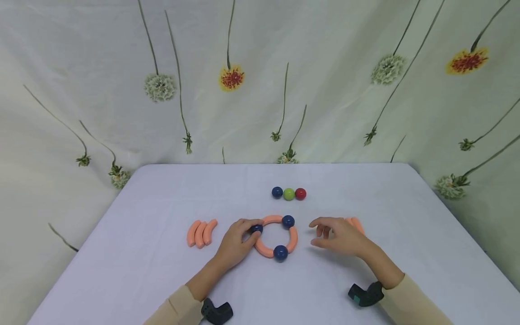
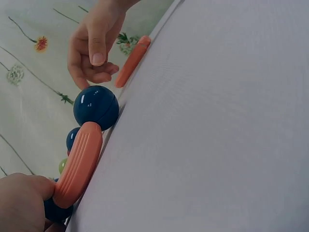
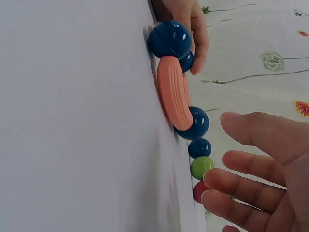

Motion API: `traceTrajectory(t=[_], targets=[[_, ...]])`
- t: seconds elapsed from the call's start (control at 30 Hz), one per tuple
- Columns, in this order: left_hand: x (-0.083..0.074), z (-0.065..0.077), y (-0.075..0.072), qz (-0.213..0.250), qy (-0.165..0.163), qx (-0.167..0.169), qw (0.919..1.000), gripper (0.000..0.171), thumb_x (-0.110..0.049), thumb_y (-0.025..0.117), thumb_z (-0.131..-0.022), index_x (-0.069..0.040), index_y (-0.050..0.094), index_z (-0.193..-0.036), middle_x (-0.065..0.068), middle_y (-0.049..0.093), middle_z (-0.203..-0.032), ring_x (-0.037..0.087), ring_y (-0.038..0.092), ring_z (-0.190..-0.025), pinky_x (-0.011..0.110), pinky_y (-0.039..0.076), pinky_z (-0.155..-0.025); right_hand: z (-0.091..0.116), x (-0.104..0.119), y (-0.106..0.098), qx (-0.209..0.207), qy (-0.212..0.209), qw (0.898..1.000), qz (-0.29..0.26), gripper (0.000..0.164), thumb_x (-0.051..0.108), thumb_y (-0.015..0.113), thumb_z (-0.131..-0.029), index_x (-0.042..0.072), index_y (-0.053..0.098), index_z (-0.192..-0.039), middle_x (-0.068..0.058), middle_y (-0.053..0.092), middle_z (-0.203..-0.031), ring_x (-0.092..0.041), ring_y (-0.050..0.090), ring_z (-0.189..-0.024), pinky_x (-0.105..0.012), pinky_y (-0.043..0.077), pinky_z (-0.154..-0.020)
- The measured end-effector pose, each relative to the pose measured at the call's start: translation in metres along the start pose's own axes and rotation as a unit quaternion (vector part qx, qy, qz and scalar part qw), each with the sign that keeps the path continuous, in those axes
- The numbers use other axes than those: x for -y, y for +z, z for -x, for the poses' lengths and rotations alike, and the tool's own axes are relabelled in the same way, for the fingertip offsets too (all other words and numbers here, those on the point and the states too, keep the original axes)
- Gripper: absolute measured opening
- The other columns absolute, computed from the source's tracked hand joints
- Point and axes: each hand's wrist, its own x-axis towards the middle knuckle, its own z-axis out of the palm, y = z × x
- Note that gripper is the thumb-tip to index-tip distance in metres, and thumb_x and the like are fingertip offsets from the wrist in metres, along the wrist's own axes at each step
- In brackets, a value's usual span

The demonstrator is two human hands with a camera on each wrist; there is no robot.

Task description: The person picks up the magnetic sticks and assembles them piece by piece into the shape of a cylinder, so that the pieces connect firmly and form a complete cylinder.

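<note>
A ring of three orange curved rods joined by three dark blue balls lies flat on the white table. My left hand pinches the ring's left ball between thumb and fingers. In the left wrist view, the thumb lies by the end of a ridged curved rod, partly hiding that ball. To the right of the ring, apart from it, my right hand hovers with loosely bent fingers and holds nothing. The right wrist view shows a gap between its thumb and fingers.
Beyond the ring, a blue ball, a green ball and a red ball sit in a row. Three loose curved rods lie at left. More orange rods lie behind my right hand, partly hidden. A flowered cloth hangs behind the table.
</note>
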Motion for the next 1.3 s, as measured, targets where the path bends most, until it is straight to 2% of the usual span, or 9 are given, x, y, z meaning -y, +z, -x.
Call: traceTrajectory(t=[0.1,0.23,0.33,0.47,0.57,0.7,0.93,1.13,1.3], targets=[[0.000,0.002,0.000,0.000,0.000,0.000,1.0000,0.030,-0.020,0.062,-0.096,-0.021,0.065,-0.126,0.002,0.061,-0.117,0.022,0.056,-0.111,0.047,0.044,-0.093,0.008,-0.005,-0.009,-0.021,0.031,0.999,-0.021,0.034,0.023,0.074,-0.087,0.005,0.065,-0.114,0.004,0.059,-0.085,-0.014,0.054,-0.067,-0.027,0.047,-0.054],[0.000,0.007,0.000,0.001,-0.013,0.003,0.9999,0.030,-0.019,0.063,-0.096,-0.020,0.065,-0.126,0.002,0.061,-0.119,0.021,0.055,-0.113,0.047,0.044,-0.094,0.019,-0.019,-0.016,-0.064,0.060,0.996,-0.032,0.028,0.020,0.072,-0.088,0.005,0.066,-0.112,0.002,0.061,-0.085,-0.016,0.055,-0.066,-0.029,0.048,-0.057],[0.001,0.009,-0.002,-0.001,-0.017,0.002,0.9999,0.031,-0.017,0.064,-0.095,-0.019,0.065,-0.125,0.002,0.061,-0.119,0.021,0.056,-0.113,0.046,0.044,-0.094,0.024,-0.032,-0.022,-0.110,0.065,0.992,-0.013,0.025,0.021,0.071,-0.090,0.005,0.068,-0.109,0.002,0.062,-0.085,-0.016,0.056,-0.076,-0.030,0.047,-0.065],[0.001,0.006,-0.004,0.000,-0.008,-0.002,1.0000,0.030,-0.017,0.064,-0.095,-0.019,0.065,-0.125,0.001,0.061,-0.119,0.020,0.056,-0.113,0.045,0.045,-0.095,0.030,-0.042,-0.033,-0.160,0.085,0.983,0.014,0.026,0.021,0.069,-0.091,0.001,0.068,-0.108,-0.002,0.061,-0.086,-0.018,0.055,-0.078,-0.030,0.047,-0.062],[0.000,0.005,-0.004,0.000,-0.003,-0.002,1.0000,0.030,-0.017,0.063,-0.095,-0.019,0.065,-0.125,0.002,0.061,-0.119,0.021,0.056,-0.113,0.046,0.045,-0.094,0.034,-0.047,-0.039,-0.178,0.105,0.978,0.029,0.028,0.019,0.070,-0.090,-0.002,0.066,-0.108,-0.004,0.059,-0.085,-0.020,0.055,-0.078,-0.028,0.045,-0.059],[-0.001,0.004,-0.004,-0.001,-0.001,-0.004,1.0000,0.030,-0.018,0.063,-0.095,-0.018,0.065,-0.125,0.003,0.061,-0.119,0.022,0.056,-0.113,0.047,0.045,-0.093,0.038,-0.054,-0.042,-0.180,0.126,0.975,0.035,0.029,0.021,0.069,-0.091,-0.003,0.065,-0.108,-0.005,0.058,-0.085,-0.021,0.054,-0.078,-0.029,0.044,-0.057],[-0.001,-0.001,-0.004,0.006,-0.010,0.001,0.9999,0.029,-0.019,0.062,-0.096,-0.019,0.065,-0.125,0.003,0.061,-0.118,0.021,0.056,-0.113,0.046,0.044,-0.094,0.038,-0.065,-0.041,-0.160,0.157,0.973,0.051,0.027,0.016,0.066,-0.090,-0.004,0.064,-0.108,-0.005,0.058,-0.082,-0.020,0.052,-0.074,-0.032,0.044,-0.061],[-0.001,-0.001,-0.002,0.004,-0.002,-0.001,1.0000,0.030,-0.019,0.063,-0.095,-0.018,0.065,-0.125,0.004,0.061,-0.118,0.023,0.056,-0.113,0.048,0.044,-0.093,0.039,-0.070,-0.039,-0.153,0.172,0.971,0.060,0.029,0.018,0.066,-0.090,-0.004,0.063,-0.108,-0.004,0.056,-0.078,-0.020,0.051,-0.070,-0.033,0.042,-0.058],[-0.001,-0.001,0.000,0.005,-0.009,0.006,0.9999,0.030,-0.019,0.063,-0.095,-0.019,0.065,-0.125,0.004,0.061,-0.119,0.023,0.056,-0.113,0.048,0.044,-0.094,0.042,-0.072,-0.037,-0.143,0.189,0.970,0.055,0.030,0.020,0.066,-0.090,-0.003,0.062,-0.108,-0.005,0.057,-0.080,-0.019,0.050,-0.069,-0.032,0.042,-0.057]])
